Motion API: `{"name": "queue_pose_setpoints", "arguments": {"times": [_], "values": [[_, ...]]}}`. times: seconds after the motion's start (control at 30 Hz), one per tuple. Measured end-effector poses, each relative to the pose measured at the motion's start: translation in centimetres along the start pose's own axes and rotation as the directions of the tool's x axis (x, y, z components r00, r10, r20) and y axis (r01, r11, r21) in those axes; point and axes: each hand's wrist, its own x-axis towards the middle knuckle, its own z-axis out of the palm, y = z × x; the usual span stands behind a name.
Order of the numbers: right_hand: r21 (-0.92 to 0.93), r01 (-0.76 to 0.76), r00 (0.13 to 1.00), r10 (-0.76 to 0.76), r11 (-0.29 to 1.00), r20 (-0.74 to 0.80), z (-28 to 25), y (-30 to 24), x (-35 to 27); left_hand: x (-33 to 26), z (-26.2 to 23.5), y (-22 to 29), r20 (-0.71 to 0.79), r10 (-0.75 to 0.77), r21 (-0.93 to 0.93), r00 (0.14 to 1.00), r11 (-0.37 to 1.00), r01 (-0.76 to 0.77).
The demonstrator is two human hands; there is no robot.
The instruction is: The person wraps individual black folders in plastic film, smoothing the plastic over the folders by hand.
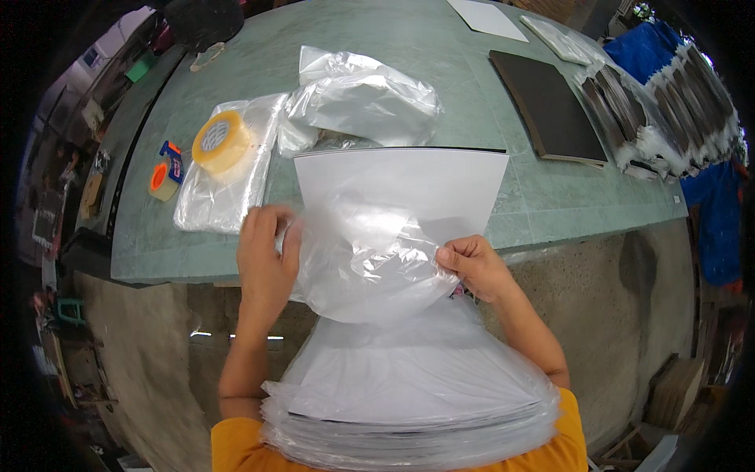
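Hands point(370, 263) either side of clear bag point(370, 267)

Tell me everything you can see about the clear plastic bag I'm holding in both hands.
The clear plastic bag is thin, glossy and crumpled, see-through with whitish glare. The left hand grips its left edge and the right hand pinches its right edge, holding it above the table's near edge. It lies against the lower part of a flat white sheet; whether the sheet is already inside it cannot be told. Its lower end hangs over the bagged stack of sheets in the lap.
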Motion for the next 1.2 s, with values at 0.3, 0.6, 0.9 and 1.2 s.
{"name": "queue_pose_setpoints", "arguments": {"times": [0.3, 0.6, 0.9, 1.2], "values": [[0.651, 0.063, 0.966, -0.209, 0.756, 0.149, 1.1, 1.6, 1.8, -1.1, 5.3, 3.2, 0.709, 0.14, -0.509, 0.692, 0.78, 0.364], [0.393, 0.164, 0.986, -0.146, 0.905, -0.076, -5.8, 1.7, -3.4, -7.7, -6.6, -22.5, -0.54, -0.529, -0.277, 0.655, 0.846, 0.455], [0.463, -0.116, 0.979, 0.023, 0.879, 0.201, 2.0, 0.8, 0.0, 0.1, 0.7, 3.8, 0.687, 0.111, -0.561, 0.718, 0.709, 0.427], [0.64, -0.128, 0.969, -0.041, 0.758, 0.243, 2.5, 0.3, -1.1, -1.7, 4.0, 1.8, 0.509, 0.126, -0.613, 0.851, 0.747, 0.256]]}}
